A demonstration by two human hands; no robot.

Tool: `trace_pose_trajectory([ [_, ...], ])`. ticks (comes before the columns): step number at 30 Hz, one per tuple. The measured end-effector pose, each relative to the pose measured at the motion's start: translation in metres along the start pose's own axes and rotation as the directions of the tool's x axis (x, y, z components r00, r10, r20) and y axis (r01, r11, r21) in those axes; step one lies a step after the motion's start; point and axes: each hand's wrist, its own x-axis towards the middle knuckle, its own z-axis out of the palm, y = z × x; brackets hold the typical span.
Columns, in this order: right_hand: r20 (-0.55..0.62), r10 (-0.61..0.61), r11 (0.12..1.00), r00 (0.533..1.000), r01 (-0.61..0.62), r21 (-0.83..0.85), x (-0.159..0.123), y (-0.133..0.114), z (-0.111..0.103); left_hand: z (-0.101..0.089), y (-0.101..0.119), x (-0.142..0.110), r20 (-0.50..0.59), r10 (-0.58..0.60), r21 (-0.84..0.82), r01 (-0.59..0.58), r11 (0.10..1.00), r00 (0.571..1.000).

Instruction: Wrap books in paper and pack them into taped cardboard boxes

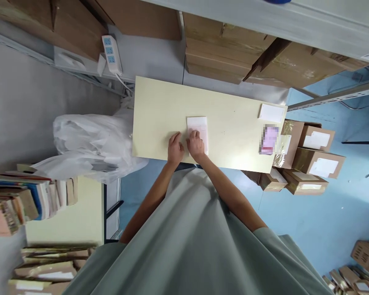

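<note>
A folded sheet of white paper (202,123) with faint pinkish print lies on the pale yellow table (160,102) before me. My right hand (196,145) is on its lower left part, fingers bent and pressed together, thumb at the left edge. The hand covers some of the paper. Just left of the sheet, apart from it, my left hand (175,149) rests over the tabletop near the front edge. Its fingers are stretched out with the thumb slightly away, and I see nothing in it.
At the table's right end are a white flat box (271,112) and a blurred pink-purple item (269,139). White plastic bags (92,139) bulge at the left end. A power strip (112,54) and cardboard boxes (221,53) sit beyond; more cartons (315,139) stand right, books (43,196) left.
</note>
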Motion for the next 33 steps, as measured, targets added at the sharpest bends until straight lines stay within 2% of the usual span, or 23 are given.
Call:
trace_pose_trajectory([
  [3,0.053,0.067,0.997,0.996,-0.065,-0.04,-0.005,0.006,-0.007,0.004,0.005,-0.006,-0.014,-0.026,-0.012,0.026,1.0,1.0],
  [5,0.046,0.017,1.0,0.999,-0.017,-0.002,-0.016,0.018,-0.019,0.007,0.012,-0.009,0.005,-0.014,-0.021,0.014,1.0,1.0],
  [7,-0.054,0.012,0.998,0.998,-0.009,0.061,-0.03,0.036,-0.031,0.012,0.02,-0.014,0.029,0.005,-0.034,-0.004,0.999,1.0],
  [10,-0.203,0.119,0.986,0.972,-0.091,0.141,-0.049,0.064,-0.044,0.018,0.03,-0.021,0.056,0.03,-0.058,-0.027,0.998,0.998],
  [14,-0.195,0.236,0.961,0.952,-0.199,0.192,-0.061,0.081,-0.04,0.023,0.033,-0.026,0.079,0.065,-0.054,-0.061,0.997,0.995],
  [18,-0.204,0.297,0.948,0.933,-0.262,0.18,-0.062,0.074,-0.03,0.021,0.03,-0.024,0.108,0.103,-0.061,-0.097,0.993,0.989],
  [21,-0.208,0.342,0.927,0.916,-0.294,0.231,-0.059,0.059,-0.023,0.011,0.024,-0.016,0.107,0.112,-0.065,-0.106,0.992,0.988],
  [24,-0.209,0.365,0.912,0.907,-0.303,0.276,-0.044,0.031,-0.009,-0.012,0.009,0.001,0.088,0.102,-0.052,-0.097,0.994,0.991],
  [26,-0.219,0.355,0.915,0.909,-0.291,0.278,-0.024,0.003,0.005,-0.034,-0.009,0.021,0.071,0.091,-0.04,-0.088,0.995,0.993],
  [30,-0.233,0.3,0.941,0.925,-0.247,0.232,0.035,-0.065,0.032,-0.086,-0.051,0.073,-0.005,0.045,-0.034,-0.045,0.998,0.999],
  [33,-0.222,0.295,0.945,0.929,-0.25,0.211,0.074,-0.106,0.043,-0.118,-0.076,0.109,-0.046,0.031,-0.046,-0.033,0.998,0.998],
])
